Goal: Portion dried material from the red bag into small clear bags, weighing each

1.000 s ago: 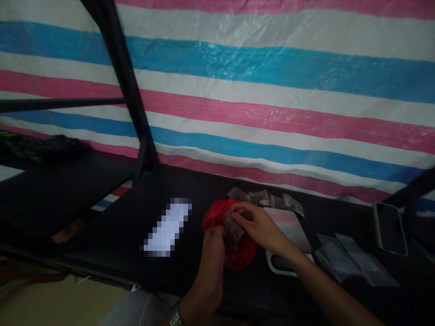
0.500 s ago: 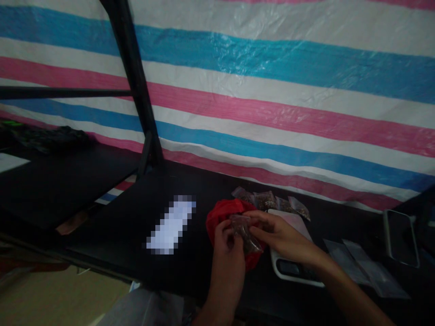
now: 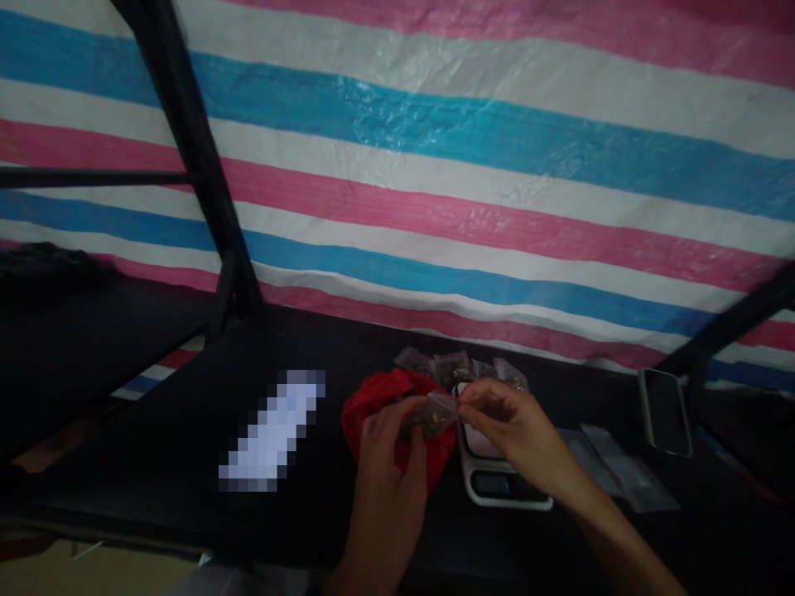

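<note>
A small clear zip bag [image 3: 436, 413] with brownish bits inside is held between my two hands, above the right part of an open red plastic bag [image 3: 366, 406]. My left hand [image 3: 392, 451] grips the filled body of the zip bag. With thumb and forefinger, my right hand [image 3: 506, 418] pinches its top edge. Under and beside my right hand lies a white digital scale [image 3: 475, 488], partly covered by that hand. Behind it, several filled zip bags [image 3: 453, 367] rest in a row.
Flat clear bags [image 3: 627, 472] lie to the right of the scale, with a phone [image 3: 666, 412] beyond them. A blurred-out pale rectangle [image 3: 273, 430] sits left on the black tabletop [image 3: 248, 356]. A dark metal post [image 3: 186, 141] and a striped sheet [image 3: 435, 190] stand behind.
The view has swung to the right. My right hand has shifted to the zip bag's top edge, and the bag has turned so this edge points right. More of the scale shows.
</note>
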Action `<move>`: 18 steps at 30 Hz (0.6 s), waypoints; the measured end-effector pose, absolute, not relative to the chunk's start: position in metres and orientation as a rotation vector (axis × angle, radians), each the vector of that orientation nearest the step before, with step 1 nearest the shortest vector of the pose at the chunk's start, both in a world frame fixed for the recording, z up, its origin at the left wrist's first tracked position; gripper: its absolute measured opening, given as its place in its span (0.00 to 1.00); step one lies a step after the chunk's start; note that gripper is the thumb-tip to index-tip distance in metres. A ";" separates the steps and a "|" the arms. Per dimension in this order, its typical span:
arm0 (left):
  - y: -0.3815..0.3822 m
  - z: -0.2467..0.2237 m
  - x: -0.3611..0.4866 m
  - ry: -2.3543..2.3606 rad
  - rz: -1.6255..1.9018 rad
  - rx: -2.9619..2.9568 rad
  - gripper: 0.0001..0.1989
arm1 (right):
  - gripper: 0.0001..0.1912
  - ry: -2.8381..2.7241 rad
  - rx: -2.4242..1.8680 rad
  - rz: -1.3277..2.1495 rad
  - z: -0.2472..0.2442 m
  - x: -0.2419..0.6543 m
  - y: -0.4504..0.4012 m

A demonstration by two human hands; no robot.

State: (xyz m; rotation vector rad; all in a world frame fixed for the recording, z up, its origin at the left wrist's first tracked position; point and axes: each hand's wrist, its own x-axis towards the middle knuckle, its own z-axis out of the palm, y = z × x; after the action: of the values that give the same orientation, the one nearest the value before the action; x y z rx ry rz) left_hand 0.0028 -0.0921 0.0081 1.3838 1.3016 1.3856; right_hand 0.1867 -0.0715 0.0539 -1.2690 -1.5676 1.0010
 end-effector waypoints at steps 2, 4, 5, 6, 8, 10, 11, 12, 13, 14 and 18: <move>-0.091 0.008 0.004 1.303 1.391 1.383 0.14 | 0.07 -1.576 -1.244 0.984 0.054 0.189 -0.072; -0.090 0.010 0.006 1.288 1.385 1.407 0.11 | 0.06 -1.621 -1.230 0.912 0.056 0.189 -0.074; -0.089 0.011 0.007 1.275 1.378 1.422 0.10 | 0.05 -1.657 -1.232 0.846 0.058 0.188 -0.075; -0.089 0.012 0.008 1.265 1.372 1.430 0.09 | 0.05 -1.701 -1.238 0.763 0.059 0.188 -0.076; -0.088 0.014 0.010 1.248 1.368 1.426 0.10 | 0.06 -1.780 -1.254 0.594 0.062 0.188 -0.079; -0.087 0.014 0.012 1.241 1.378 1.396 0.09 | 0.07 -1.833 -1.266 0.503 0.063 0.188 -0.082; -0.086 0.014 0.014 1.232 1.375 1.375 0.09 | 0.07 -1.850 -1.264 0.497 0.063 0.188 -0.083; -0.085 0.014 0.015 1.215 1.362 1.353 0.10 | 0.07 -1.865 -1.257 0.507 0.063 0.188 -0.084; -0.084 0.014 0.016 1.194 1.343 1.330 0.10 | 0.07 -1.878 -1.244 0.526 0.063 0.187 -0.086; -0.084 0.013 0.018 1.168 1.320 1.306 0.11 | 0.08 -1.889 -1.232 0.544 0.062 0.187 -0.087; -0.082 0.013 0.019 1.128 1.279 1.217 0.14 | 0.13 -1.863 -1.214 0.617 0.060 0.183 -0.090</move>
State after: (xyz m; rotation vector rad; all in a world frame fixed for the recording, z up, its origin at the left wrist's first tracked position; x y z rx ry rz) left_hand 0.0190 -0.0820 0.0134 1.2171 1.1285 1.2789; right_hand 0.1831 -0.0898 0.0598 -1.2136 -1.8635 0.6169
